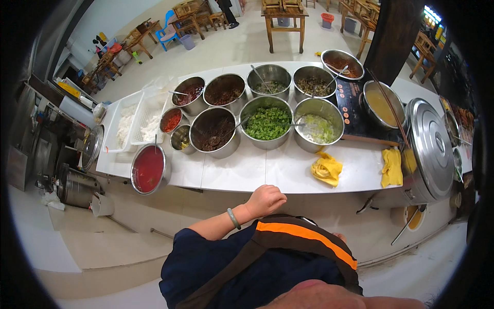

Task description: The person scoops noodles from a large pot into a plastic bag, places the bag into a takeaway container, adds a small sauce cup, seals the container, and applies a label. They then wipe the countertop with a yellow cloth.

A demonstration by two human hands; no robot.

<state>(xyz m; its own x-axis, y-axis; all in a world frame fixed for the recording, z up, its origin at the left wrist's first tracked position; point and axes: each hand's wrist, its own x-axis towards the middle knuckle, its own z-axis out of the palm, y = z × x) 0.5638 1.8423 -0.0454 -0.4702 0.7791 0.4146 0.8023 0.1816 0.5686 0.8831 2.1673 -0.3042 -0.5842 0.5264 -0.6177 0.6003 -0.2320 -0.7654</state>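
Observation:
My left hand, with a jade-like bangle at the wrist, hovers before the front edge of the white counter. Its fingers are curled, with nothing seen in them. Of my right hand only a bit of skin shows beside the apron; the rest is hidden. Beyond the left hand stand steel pots of chopped green herbs, dark sauce and sliced pale-green vegetable, each with a utensil. A basin of red liquid sits at the front left. A crumpled yellow cloth lies right of the hand.
White plastic baskets hold pale food at the left. More pots line the back. A pan of broth with long chopsticks stands near a large lidded pot. A folded yellow cloth lies beside it. A dark pillar rises behind.

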